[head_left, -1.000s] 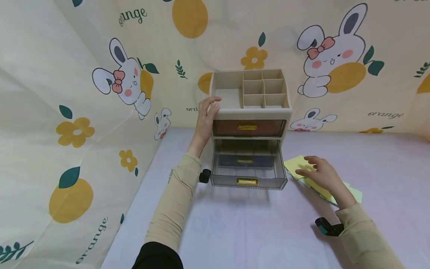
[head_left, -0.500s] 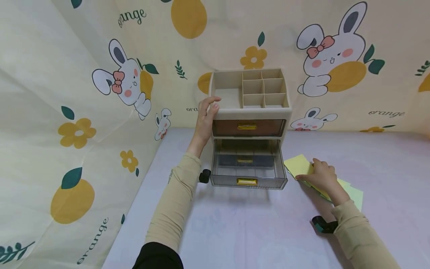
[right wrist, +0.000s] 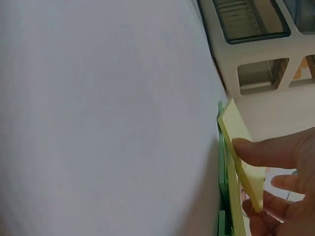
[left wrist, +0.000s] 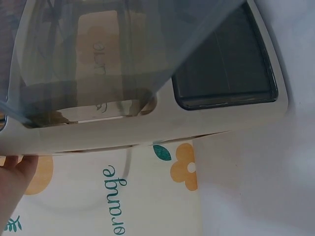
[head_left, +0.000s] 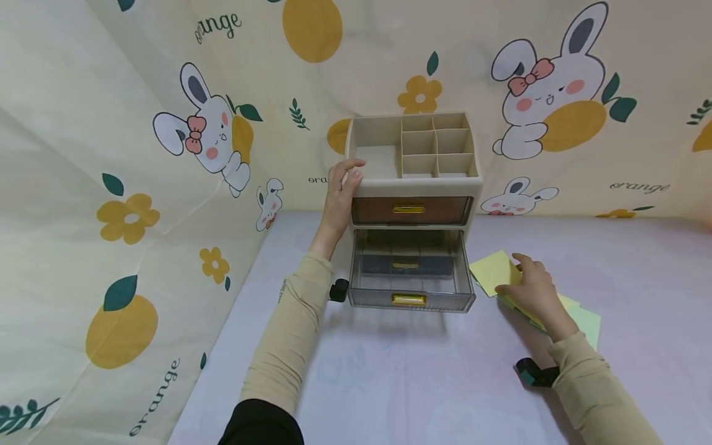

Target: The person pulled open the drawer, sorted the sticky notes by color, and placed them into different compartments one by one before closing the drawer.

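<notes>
A cream drawer organizer (head_left: pixel 417 188) stands upright in the head view. Its clear grey drawer (head_left: pixel 411 300) with a gold handle is pulled out, and no contents show in it. My left hand (head_left: pixel 338 207) grips the organizer's upper left side, fingers over the rim; the left wrist view shows only some of its fingers (left wrist: pixel 19 167) against the casing. Right of the drawer, my right hand (head_left: pixel 535 290) pinches a yellow sticky note pad (head_left: pixel 494 272) between thumb and fingers. The pad (right wrist: pixel 241 130) tilts up from green and yellow pads (head_left: pixel 586 321) beneath it.
On top of the organizer are open compartments (head_left: pixel 436 145). A brown drawer (head_left: pixel 411 211) above the pulled-out one is closed. A patterned backdrop (head_left: pixel 345 80) rises behind the pale tabletop (head_left: pixel 400 383). Each wrist wears a black device (head_left: pixel 536 372).
My right hand has come down onto the sticky note pads, pinched the top yellow one and tilted it up slightly. My left hand has stayed on the organizer.
</notes>
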Motion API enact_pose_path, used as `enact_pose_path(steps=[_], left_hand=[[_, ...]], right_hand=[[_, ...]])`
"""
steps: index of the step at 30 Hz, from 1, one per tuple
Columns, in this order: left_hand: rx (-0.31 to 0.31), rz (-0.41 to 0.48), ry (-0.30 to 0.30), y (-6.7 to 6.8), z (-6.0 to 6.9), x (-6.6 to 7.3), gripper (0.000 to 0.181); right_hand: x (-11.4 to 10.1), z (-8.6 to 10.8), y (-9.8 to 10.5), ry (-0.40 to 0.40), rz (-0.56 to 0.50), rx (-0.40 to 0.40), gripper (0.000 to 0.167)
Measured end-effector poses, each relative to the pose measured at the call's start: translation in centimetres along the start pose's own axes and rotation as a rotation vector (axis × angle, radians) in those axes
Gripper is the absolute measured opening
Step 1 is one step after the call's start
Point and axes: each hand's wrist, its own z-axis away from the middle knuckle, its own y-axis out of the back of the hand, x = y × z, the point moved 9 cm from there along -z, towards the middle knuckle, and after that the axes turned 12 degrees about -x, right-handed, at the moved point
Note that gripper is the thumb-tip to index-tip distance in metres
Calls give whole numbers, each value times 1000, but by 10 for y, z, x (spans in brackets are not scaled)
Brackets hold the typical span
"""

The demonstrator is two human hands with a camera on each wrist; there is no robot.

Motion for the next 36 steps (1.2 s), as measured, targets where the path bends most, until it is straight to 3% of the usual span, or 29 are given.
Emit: enact_pose_path(steps=[6,15,23,29,36], left_hand=[[-1,10,5,0,0,0,39],[3,10,5,1,-1,1,38],[1,9,3,0,-1,1,35],[2,5,-6,-1,0,0,37],[7,0,-14,0,0,1,38]], right_hand=[[0,5,13,31,-54,47,71],[-9,21,33,73,-24,156,40],[-17,38,52,76,-42,257,37],[-25,52,67,77,-164,296,40],[-41,71,84,80,-276,414,41]])
